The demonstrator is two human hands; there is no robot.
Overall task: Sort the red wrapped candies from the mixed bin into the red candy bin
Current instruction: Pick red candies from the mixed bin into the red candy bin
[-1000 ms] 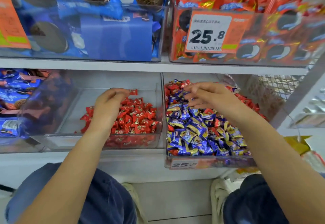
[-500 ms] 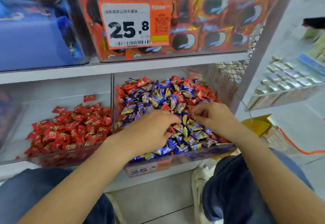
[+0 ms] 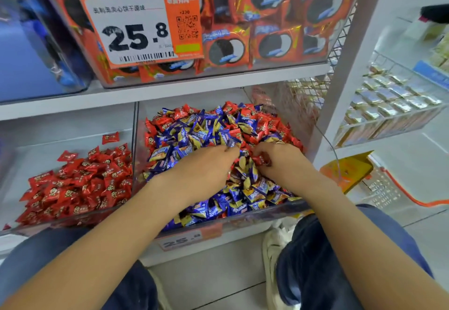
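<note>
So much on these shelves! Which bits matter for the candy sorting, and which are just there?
In use:
mixed bin
red candy bin
red wrapped candies
left hand
right hand

Just there:
cookie packs
price tag
wire basket

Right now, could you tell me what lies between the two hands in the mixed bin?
In the head view, a narrow strip of candies: blue ones and a red candy beside the right hand; the left hand is apart.
</note>
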